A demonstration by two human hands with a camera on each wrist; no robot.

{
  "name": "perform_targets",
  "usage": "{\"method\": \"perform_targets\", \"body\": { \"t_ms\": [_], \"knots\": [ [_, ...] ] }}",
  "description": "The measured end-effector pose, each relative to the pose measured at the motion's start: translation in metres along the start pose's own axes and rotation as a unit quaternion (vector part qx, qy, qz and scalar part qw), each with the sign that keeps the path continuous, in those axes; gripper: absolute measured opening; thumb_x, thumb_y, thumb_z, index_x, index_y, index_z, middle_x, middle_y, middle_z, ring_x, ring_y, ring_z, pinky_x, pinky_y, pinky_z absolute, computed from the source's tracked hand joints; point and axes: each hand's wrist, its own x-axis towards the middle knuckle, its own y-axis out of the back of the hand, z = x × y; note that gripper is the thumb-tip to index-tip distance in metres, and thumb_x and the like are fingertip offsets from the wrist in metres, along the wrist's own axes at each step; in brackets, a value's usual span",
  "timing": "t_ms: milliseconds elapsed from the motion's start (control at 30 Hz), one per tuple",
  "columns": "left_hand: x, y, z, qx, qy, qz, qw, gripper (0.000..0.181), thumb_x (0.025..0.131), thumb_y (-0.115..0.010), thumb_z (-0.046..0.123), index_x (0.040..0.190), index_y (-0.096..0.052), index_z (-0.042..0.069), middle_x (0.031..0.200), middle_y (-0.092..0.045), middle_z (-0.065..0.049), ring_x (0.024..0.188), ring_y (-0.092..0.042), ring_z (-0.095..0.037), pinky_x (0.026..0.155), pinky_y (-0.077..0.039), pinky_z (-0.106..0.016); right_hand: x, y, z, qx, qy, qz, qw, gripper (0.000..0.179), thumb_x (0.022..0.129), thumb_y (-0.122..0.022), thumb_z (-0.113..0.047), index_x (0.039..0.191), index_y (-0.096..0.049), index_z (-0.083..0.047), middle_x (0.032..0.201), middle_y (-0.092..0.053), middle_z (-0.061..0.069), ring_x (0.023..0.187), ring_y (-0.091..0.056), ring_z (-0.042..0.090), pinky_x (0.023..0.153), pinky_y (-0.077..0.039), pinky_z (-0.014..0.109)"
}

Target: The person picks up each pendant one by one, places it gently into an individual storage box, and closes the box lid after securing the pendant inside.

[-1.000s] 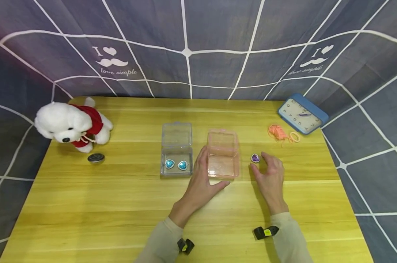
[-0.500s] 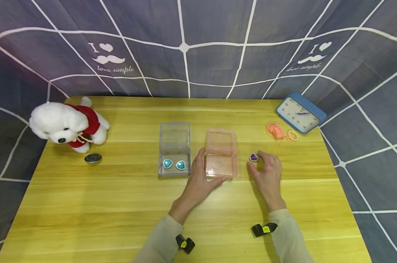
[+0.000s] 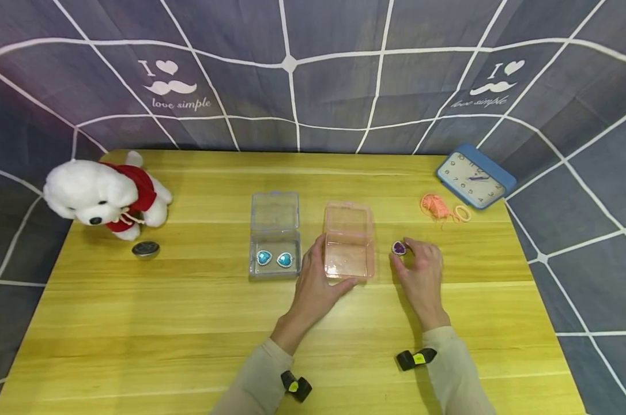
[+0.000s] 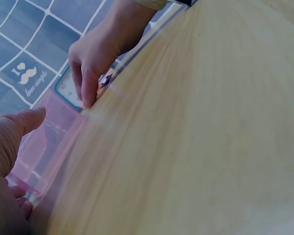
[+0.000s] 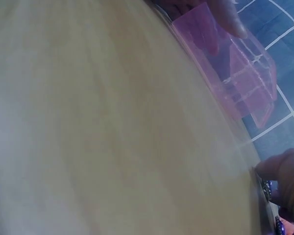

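My left hand [image 3: 315, 291] cups the near left corner of a see-through pink plastic box [image 3: 362, 260], fingers along its left side and thumb across its front. The box stands with its lid raised and nothing inside. Thumb and index finger of my right hand [image 3: 421, 276] pinch a purple heart-shaped gem [image 3: 399, 248] with a silvery edge, right of the box. In the right wrist view a second purple gem [image 5: 280, 226] shows under the hand, hidden in the head view. Left of my left hand, a clear bluish box [image 3: 275, 272] with raised lid holds two blue heart gems [image 3: 285, 260].
At the back right lie a blue clock [image 3: 471, 178] and an orange yarn bundle [image 3: 434, 206] with a ring. A white plush dog [image 3: 92, 187] in red stands at the left, a dark oval tin [image 3: 146, 249] before it. A grey curtain [image 3: 334, 86] backs the wooden table [image 3: 188, 334].
My right fingertips have shifted slightly left around the purple gem, which has turned a little. The left hand keeps its place on the pink box. The head view has shifted slightly.
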Motion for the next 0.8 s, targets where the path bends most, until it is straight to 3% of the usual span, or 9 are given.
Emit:
{"method": "perform_targets", "body": {
  "t_ms": [400, 633, 800],
  "knots": [
    [-0.0001, -0.0017, 0.0006, 0.011, -0.012, 0.009, 0.9998, 0.111, 0.085, -0.087, 0.047, 0.166, -0.019, 0.016, 0.164, -0.037, -0.019, 0.147, -0.042, -0.041, 0.112, -0.046, -0.063, 0.0024, -0.0010, 0.0032, -0.006, 0.014, 0.009, 0.9998, 0.042, 0.082, -0.088, -0.003, 0.118, -0.071, 0.010, 0.111, -0.073, 0.028, 0.109, -0.058, 0.048, 0.114, -0.035, 0.058],
    [-0.0021, 0.0017, -0.0041, 0.009, -0.021, 0.008, 0.9997, 0.107, 0.086, -0.089, 0.039, 0.165, -0.020, 0.015, 0.156, -0.044, -0.023, 0.131, -0.055, -0.044, 0.100, -0.055, -0.062, 0.0042, -0.0017, 0.0005, -0.003, 0.018, 0.008, 0.9998, 0.042, 0.081, -0.089, -0.003, 0.116, -0.071, 0.011, 0.110, -0.073, 0.028, 0.108, -0.058, 0.047, 0.118, -0.033, 0.061],
    [-0.0030, 0.0032, -0.0057, -0.002, -0.026, 0.011, 0.9996, 0.105, 0.086, -0.090, 0.034, 0.164, -0.023, 0.012, 0.153, -0.046, -0.022, 0.133, -0.053, -0.042, 0.103, -0.053, -0.061, 0.0048, -0.0015, -0.0017, 0.001, 0.020, 0.012, 0.9997, 0.043, 0.079, -0.089, -0.002, 0.116, -0.071, 0.011, 0.110, -0.073, 0.028, 0.107, -0.058, 0.048, 0.119, -0.031, 0.063]
  ]
}}
